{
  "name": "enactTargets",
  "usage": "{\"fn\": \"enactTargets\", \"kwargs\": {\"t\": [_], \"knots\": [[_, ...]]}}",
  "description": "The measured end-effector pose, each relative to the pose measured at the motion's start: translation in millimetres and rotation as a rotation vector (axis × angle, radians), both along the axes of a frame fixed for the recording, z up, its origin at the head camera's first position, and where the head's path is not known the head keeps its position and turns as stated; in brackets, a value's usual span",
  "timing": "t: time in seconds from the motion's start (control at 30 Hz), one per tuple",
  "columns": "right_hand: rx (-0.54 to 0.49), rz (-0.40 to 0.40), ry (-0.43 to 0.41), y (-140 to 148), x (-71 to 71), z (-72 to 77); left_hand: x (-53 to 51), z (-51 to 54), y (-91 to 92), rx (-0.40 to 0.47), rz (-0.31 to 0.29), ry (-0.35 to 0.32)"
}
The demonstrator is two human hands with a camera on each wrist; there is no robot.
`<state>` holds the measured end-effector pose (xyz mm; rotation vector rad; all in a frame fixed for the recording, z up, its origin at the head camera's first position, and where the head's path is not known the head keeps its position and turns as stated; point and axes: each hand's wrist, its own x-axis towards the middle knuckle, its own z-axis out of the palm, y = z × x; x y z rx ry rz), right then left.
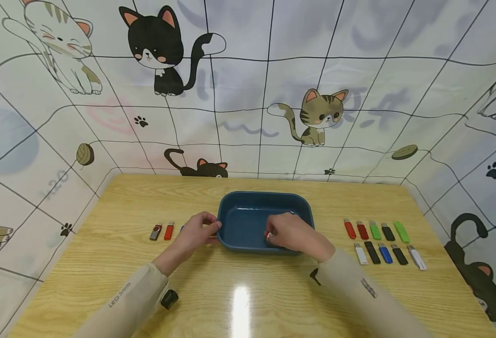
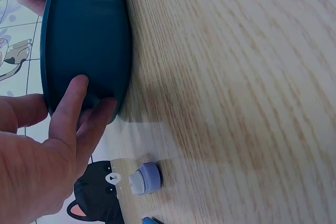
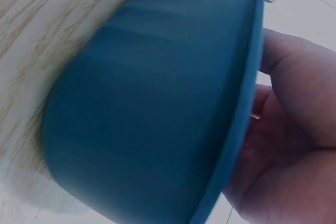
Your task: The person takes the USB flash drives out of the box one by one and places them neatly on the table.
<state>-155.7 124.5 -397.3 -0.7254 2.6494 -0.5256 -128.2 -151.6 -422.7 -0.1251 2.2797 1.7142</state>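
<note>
A dark blue plastic tray (image 1: 248, 195) stands on the wooden table. At its left end my left hand (image 1: 197, 233) grips the rim; in the left wrist view the thumb is at the rim and fingers lie against the outer wall. My right hand (image 1: 292, 232) reaches down inside the tray. Its fingers pinch a small red and white USB stick (image 1: 267, 234), mostly hidden by the hand. In the right wrist view the tray wall (image 3: 142, 98) covers the fingertips.
Left of the tray lie a brown and silver USB stick (image 1: 156, 232), a red one (image 1: 169, 231) and a blue one (image 1: 182, 228), partly hidden. Right of it several USB sticks lie in two rows, among them a blue one (image 1: 385, 254). A cat-patterned cloth (image 1: 248, 117) hangs behind.
</note>
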Motion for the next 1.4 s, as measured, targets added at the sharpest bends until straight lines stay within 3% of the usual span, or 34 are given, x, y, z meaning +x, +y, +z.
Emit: {"fn": "enactTargets", "kwargs": {"t": [0.3,0.5,0.73,1.2,1.4], "knots": [[-0.106,-0.052,0.052,8.0,9.5,3.8,-2.0,-1.3,2.5,0.005,-0.011,-0.014],[-0.171,-0.145,0.046,18.0,17.8,9.5,-2.2,-2.4,2.7,0.013,-0.017,-0.013],[-0.199,-0.229,0.154,36.7,29.8,18.4,-0.5,-1.7,-1.0,0.021,-0.016,-0.009],[-0.228,-0.444,0.17,102.2,58.3,27.6,-1.0,-5.1,-3.6,0.025,0.001,-0.013],[-0.167,-0.508,0.246,132.0,74.2,22.1,0.5,-5.0,-1.8,0.034,-0.002,-0.01]]}}
